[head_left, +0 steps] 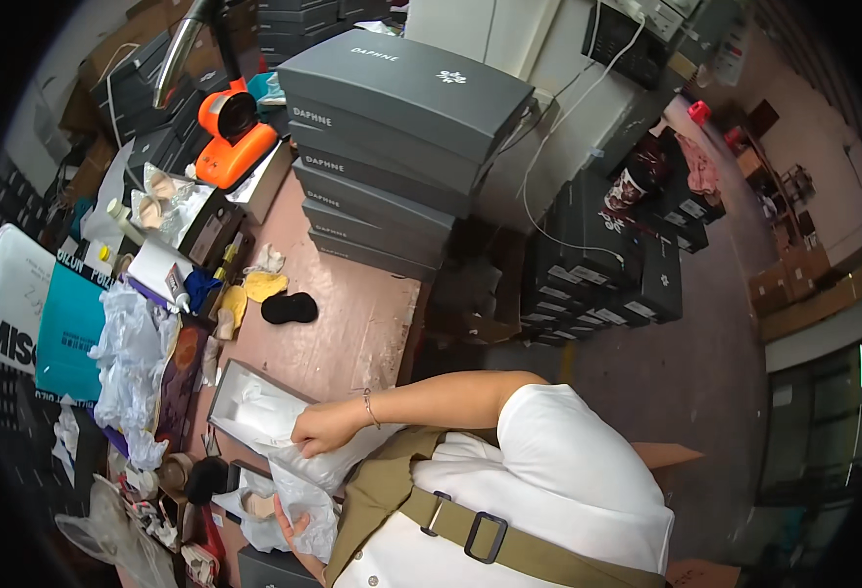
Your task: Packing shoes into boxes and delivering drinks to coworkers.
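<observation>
An open grey shoe box (217,416) lies on the near part of the table, lined with white tissue paper (259,412). My right hand (328,428) reaches over its near side, with closed fingers pinching the paper. Below it, my left hand (295,527) holds the edge of a crumpled translucent wrapping sheet (305,495), part of the hand being hidden behind it. Next to my left fingers a beige shoe (257,505) shows among the wrapping, in what looks like a second open box. Its shape is mostly covered.
A tall stack of closed grey shoe boxes (382,147) stands at the table's far side. A black oval pad (290,309) and yellow cloth (265,285) lie nearer. An orange device (235,152) stands far left, crumpled tissue (132,338) at left. More boxes (588,255) are piled on the floor.
</observation>
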Demonstrator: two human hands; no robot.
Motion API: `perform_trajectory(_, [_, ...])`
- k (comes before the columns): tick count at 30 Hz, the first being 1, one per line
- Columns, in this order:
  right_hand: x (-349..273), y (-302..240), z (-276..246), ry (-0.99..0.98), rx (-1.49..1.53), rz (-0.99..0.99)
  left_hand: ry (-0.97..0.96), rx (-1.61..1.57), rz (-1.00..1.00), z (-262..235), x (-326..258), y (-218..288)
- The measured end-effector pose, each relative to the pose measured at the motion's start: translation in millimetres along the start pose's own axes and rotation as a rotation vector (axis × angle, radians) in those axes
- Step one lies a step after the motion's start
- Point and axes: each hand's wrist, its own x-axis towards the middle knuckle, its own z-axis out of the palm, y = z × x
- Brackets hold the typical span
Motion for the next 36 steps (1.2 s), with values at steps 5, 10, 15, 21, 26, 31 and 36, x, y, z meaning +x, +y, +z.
perform_trajectory(5, [-4,16,-13,0.018,0.065,0.027,0.001,0.046,-0.013,-12,-19,-13])
perform_trajectory(10, [40,-11,-33,0.094,0.363,0.283,0.042,0.025,0.038,-9,6,1])
perform_trajectory(15, [86,-63,-9,-0.04,0.721,0.203,0.078,-0.599,0.02,-18,-5,36])
perform_trajectory(21, [103,-62,-7,-0.074,0.461,0.07,0.15,-0.631,0.212,-63,-18,16])
perform_trajectory(26, [113,-70,-17,-0.227,0.412,0.14,0.216,-0.467,0.27,-42,-48,16])
perform_trajectory(31, [127,-90,34,-0.124,0.149,-0.105,0.569,-0.121,0.368,-26,-23,-14])
perform_trajectory(36, [114,-98,75,-0.186,-0.513,-0.269,0.805,-0.191,0.391,-1,9,-76])
